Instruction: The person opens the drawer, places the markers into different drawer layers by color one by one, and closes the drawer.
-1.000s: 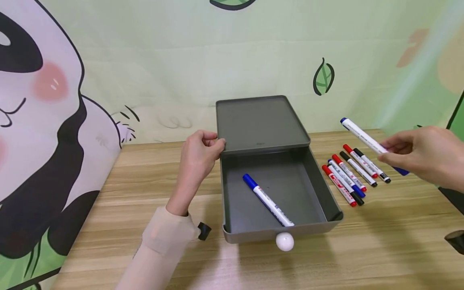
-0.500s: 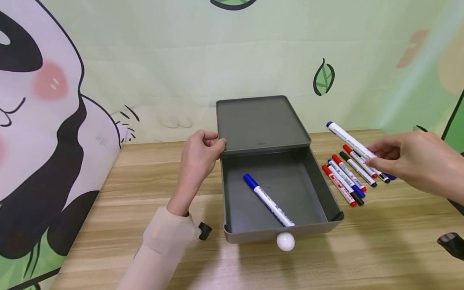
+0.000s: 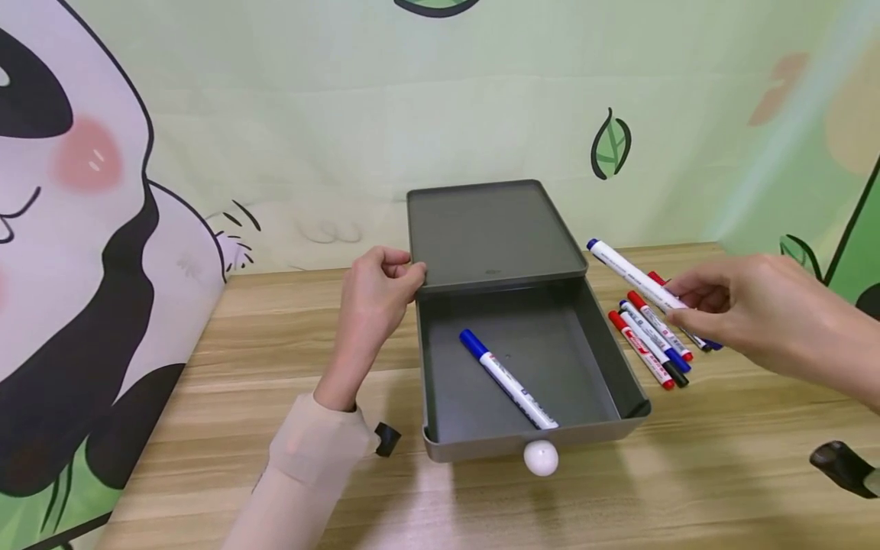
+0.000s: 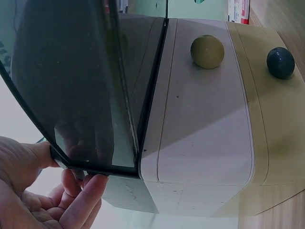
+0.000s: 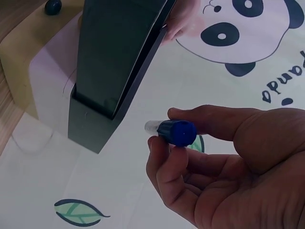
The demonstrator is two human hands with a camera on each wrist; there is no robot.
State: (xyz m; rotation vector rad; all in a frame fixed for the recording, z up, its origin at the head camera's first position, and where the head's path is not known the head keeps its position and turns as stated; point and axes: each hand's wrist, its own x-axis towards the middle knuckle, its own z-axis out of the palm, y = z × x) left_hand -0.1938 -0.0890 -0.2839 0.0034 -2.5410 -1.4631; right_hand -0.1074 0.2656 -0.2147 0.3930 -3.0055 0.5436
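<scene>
A grey drawer (image 3: 447,397), pulled out at the top of a cabinet with a grey top (image 3: 495,233), has one blue-capped white marker (image 3: 512,382) lying in it. My left hand (image 3: 374,305) pinches the left edge of the grey top; the left wrist view shows that hand (image 4: 57,195) with thumb and fingers at the cabinet's corner. Right of the drawer, my right hand (image 3: 763,313) holds a white marker with a blue cap (image 3: 632,275) above the other markers. In the right wrist view, thumb and fingers of the hand (image 5: 228,162) pinch that marker by its blue end (image 5: 178,132).
Several red, black and blue markers (image 3: 642,351) lie side by side on the wooden table (image 3: 275,344), right of the drawer. A white round knob (image 3: 541,458) sits on the drawer's front. A cloth with panda and leaf drawings (image 3: 330,137) stands behind.
My right hand has moved left with the marker, from beyond the loose markers to above them, closer to the drawer. My left hand has stayed at the top's edge.
</scene>
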